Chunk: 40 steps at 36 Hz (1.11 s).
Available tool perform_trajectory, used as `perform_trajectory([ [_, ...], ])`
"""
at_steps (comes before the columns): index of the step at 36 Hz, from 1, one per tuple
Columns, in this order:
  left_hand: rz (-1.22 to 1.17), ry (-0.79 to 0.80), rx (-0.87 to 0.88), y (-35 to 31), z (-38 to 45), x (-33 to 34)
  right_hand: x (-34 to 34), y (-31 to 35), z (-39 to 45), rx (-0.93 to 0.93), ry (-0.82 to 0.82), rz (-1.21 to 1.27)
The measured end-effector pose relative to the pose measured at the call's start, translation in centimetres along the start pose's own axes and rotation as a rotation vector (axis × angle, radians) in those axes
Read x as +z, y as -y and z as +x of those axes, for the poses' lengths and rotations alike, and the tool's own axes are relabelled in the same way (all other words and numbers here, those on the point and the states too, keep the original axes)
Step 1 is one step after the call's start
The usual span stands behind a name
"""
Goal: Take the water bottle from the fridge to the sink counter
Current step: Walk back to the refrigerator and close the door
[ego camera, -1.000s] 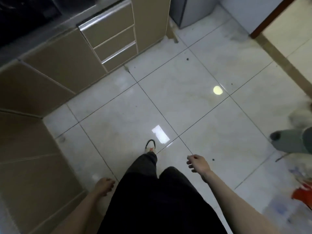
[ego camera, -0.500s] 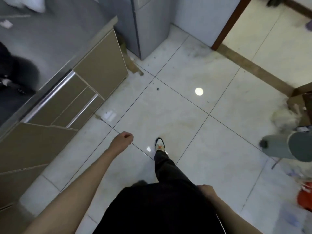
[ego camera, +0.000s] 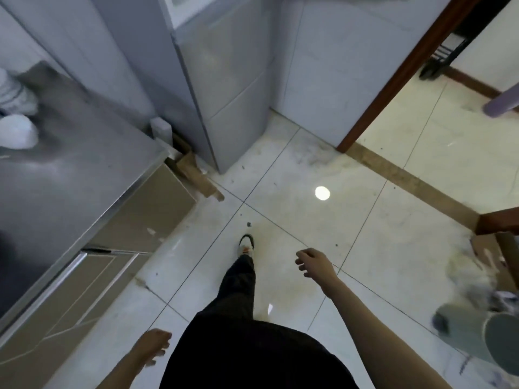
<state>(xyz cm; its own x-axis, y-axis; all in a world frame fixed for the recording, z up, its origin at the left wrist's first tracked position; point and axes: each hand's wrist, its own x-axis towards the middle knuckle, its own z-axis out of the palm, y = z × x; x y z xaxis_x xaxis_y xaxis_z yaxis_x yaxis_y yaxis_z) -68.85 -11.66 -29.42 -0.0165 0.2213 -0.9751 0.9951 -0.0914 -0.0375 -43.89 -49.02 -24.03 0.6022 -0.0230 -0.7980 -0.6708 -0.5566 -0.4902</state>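
Observation:
The grey fridge point(ego camera: 224, 80) stands ahead at the top centre with its doors closed. No water bottle is in sight. A steel counter point(ego camera: 70, 178) runs along the left, with beige drawers below it. My left hand point(ego camera: 153, 346) hangs low beside my hip, empty, fingers loosely apart. My right hand point(ego camera: 313, 262) swings forward over the white tiled floor, empty too, fingers loosely curled. One foot in a sneaker point(ego camera: 246, 244) is stepped forward toward the fridge.
Cardboard pieces point(ego camera: 196, 175) are wedged in the gap between counter and fridge. A brown door frame point(ego camera: 407, 68) opens to another room on the right. A grey bin point(ego camera: 483, 341) and clutter lie at the right edge. White bags point(ego camera: 15, 119) sit on the counter.
I have walked closer to the fridge, which fills more of the view. My left arm has swung back to my side and my right arm has swung forward.

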Motion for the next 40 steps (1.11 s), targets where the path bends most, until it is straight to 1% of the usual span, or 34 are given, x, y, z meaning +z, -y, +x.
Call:
perform_trajectory([
  [2, -0.021, -0.003, -0.023, -4.9, 0.6, -1.7, -1.4, 2.1, 3.1, 0.032, -0.018, 0.007],
  [4, 0.002, -0.017, 0.004, -10.7, 0.2, -2.8, -2.9, 3.3, 5.0, 0.107, -0.024, 0.011],
  [7, 0.039, -0.067, 0.162, -21.1, -1.4, -3.3, -5.7, 4.2, 7.3, 0.217, -0.018, 0.026],
  [9, 0.103, -0.083, 0.265, -28.3, -2.7, -3.6, -7.6, 4.7, 8.2, 0.281, -0.042, 0.022],
  [13, 0.249, -0.083, 0.425, -42.6, -5.6, -3.1, -10.9, 5.1, 10.1, 0.347, -0.096, -0.039],
  [16, 0.273, -0.111, 0.572, -52.3, -6.8, -2.3, -13.2, 6.4, 12.8, 0.418, -0.056, -0.085],
  [19, 0.3, -0.133, 0.691, -60.3, -7.9, -0.8, -15.5, 8.8, 16.5, 0.42, 0.046, -0.179],
  [20, 0.317, -0.139, 0.731, -62.6, -8.3, -0.2, -16.6, 9.8, 18.2, 0.406, 0.051, -0.194],
  [22, 0.369, -0.162, 0.81, -66.7, -9.3, 1.2, -19.2, 12.8, 21.3, 0.39, 0.02, -0.113],
  [24, 0.4, -0.195, 0.874, -71.2, -10.7, 3.1, -22.6, 16.9, 24.6, 0.322, 0.013, -0.085],
  [26, 0.426, -0.244, 0.95, -76.3, -12.8, 5.1, -26.5, 21.8, 27.7, 0.258, -0.022, 0.001],
  [29, 0.493, -0.324, 1.112, -84.6, -17.8, 8.0, -33.6, 29.7, 31.7, 0.074, -0.162, 0.147],
  [31, 0.541, -0.429, 1.303, -90.0, -21.5, 9.6, -38.8, 35.5, 33.4, -0.077, -0.275, 0.205],
  [33, 0.593, -0.6, 1.557, -94.9, -24.6, 11.0, -44.0, 41.4, 34.4, -0.212, -0.381, 0.281],
  [35, 0.66, -0.78, 1.748, -99.6, -27.3, 12.1, -48.7, 46.9, 34.8, -0.326, -0.479, 0.352],
  [36, 0.707, -0.834, 1.785, -101.7, -28.4, 12.5, -50.6, 49.3, 34.8, -0.384, -0.513, 0.376],
  [37, 0.761, -0.856, 1.783, -103.6, -29.3, 12.9, -52.2, 51.6, 34.5, -0.44, -0.539, 0.383],
  [38, 0.828, -0.862, 1.752, -105.1, -29.8, 13.2, -53.3, 53.6, 34.1, -0.492, -0.559, 0.382],
  [40, 0.98, -0.865, 1.636, -107.1, -29.8, 13.8, -54.5, 56.4, 33.0, -0.567, -0.583, 0.367],
])
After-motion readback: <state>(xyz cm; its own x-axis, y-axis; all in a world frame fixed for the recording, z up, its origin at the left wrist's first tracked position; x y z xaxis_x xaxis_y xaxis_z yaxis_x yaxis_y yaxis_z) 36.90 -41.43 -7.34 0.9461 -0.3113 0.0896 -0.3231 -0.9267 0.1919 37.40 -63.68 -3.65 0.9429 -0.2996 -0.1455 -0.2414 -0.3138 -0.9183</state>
